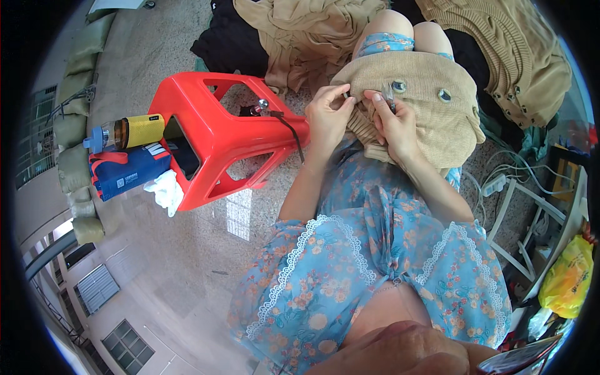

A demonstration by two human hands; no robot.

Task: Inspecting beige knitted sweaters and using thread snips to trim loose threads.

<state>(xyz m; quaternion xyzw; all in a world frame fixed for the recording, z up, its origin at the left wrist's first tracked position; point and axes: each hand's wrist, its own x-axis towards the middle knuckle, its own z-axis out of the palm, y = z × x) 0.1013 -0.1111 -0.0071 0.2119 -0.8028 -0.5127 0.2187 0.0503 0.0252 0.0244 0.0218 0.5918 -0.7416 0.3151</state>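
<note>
A beige knitted cardigan (425, 106) with two round metal-look buttons lies draped over the person's lap, just below the bare knees at the far side of the scene. The left hand (328, 119) pinches the near-left edge of the knit, its fingers drawn narrow around a fold of fabric. The right hand (394, 122) rests on the knit just beside it, fingers closed around a small dark snipping tool (389, 99) whose tip points toward the far side; its blades are too small to tell apart. The step in hand looks like trimming or picking at a thread along the garment's edge. To do it well, the left hand should probably keep the fold taut and flat so only the loose thread rises clear, while the tool's tip comes in close and shallow, away from the knit loops, since a stray cut would likely ladder the fabric. To the left, a red plastic stool (219, 131) lies tipped on the floor, with a bottle (125, 132) wrapped in yellow and a blue pouch (128, 175) beyond it. More beige garments (500, 56) are heaped on the far right.
</note>
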